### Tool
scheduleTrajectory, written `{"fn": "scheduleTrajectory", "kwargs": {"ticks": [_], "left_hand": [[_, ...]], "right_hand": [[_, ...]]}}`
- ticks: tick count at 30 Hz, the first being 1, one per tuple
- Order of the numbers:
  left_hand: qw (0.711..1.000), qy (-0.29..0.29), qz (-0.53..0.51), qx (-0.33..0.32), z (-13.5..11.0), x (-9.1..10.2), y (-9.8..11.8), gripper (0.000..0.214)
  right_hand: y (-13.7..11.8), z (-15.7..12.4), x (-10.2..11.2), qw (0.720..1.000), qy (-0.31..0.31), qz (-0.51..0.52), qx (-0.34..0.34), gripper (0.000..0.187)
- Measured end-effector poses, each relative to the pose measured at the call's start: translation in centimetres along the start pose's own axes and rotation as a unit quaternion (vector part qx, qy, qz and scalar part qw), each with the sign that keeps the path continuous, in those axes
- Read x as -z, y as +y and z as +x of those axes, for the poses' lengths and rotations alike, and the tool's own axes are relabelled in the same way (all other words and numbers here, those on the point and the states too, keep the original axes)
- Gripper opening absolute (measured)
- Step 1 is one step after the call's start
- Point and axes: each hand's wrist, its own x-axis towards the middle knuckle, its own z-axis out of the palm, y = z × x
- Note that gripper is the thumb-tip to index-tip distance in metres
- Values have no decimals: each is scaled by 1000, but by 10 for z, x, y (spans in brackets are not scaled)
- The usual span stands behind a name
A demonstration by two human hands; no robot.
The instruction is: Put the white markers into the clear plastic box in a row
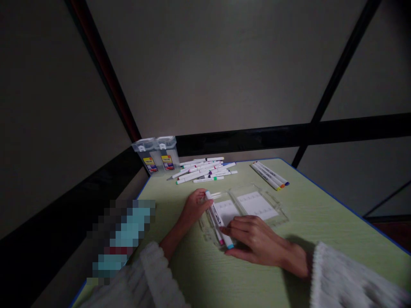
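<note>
My left hand (pixel 196 204) pinches the far end of a white marker with a light blue tip (pixel 218 220). At the near end, the fingers and thumb of my right hand (pixel 253 240) close around the same marker. Below both hands lies an opened clear plastic case (pixel 252 188) with white printed paper inserts (pixel 258 205) in its two halves. In the left half, beside the held marker, is another white marker with a pink tip (pixel 221 240). My fingers hide part of the case.
A loose pile of white markers (pixel 205 169) lies at the back of the green table (pixel 321 239). Several more markers (pixel 269 175) lie side by side at back right. Two clear lidded boxes (pixel 157 156) stand in the back left corner. A blurred-out object (pixel 123 239) sits at the left edge.
</note>
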Motion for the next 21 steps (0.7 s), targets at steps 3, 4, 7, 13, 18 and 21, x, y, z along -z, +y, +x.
{"fn": "scheduleTrajectory", "kwargs": {"ticks": [3,4,7,13,18,21], "left_hand": [[1000,-4,9,-5,0,-1,-1,29],[1000,-4,11,-7,0,-1,-1,29],[1000,-2,19,-5,0,-1,-3,29],[999,-5,38,-18,1,-1,-8,30],[999,2,50,-15,1,-1,-9,31],[998,-1,56,-15,1,-1,-9,32]], "right_hand": [[0,0,0,1000,-6,-1,0,33],[0,0,0,1000,-7,-1,0,33],[0,1,0,1000,-13,0,0,34],[-1,0,0,999,-29,13,-13,34],[-1,0,0,997,-46,45,-34,34],[-1,2,0,995,-51,65,-49,33]]}}
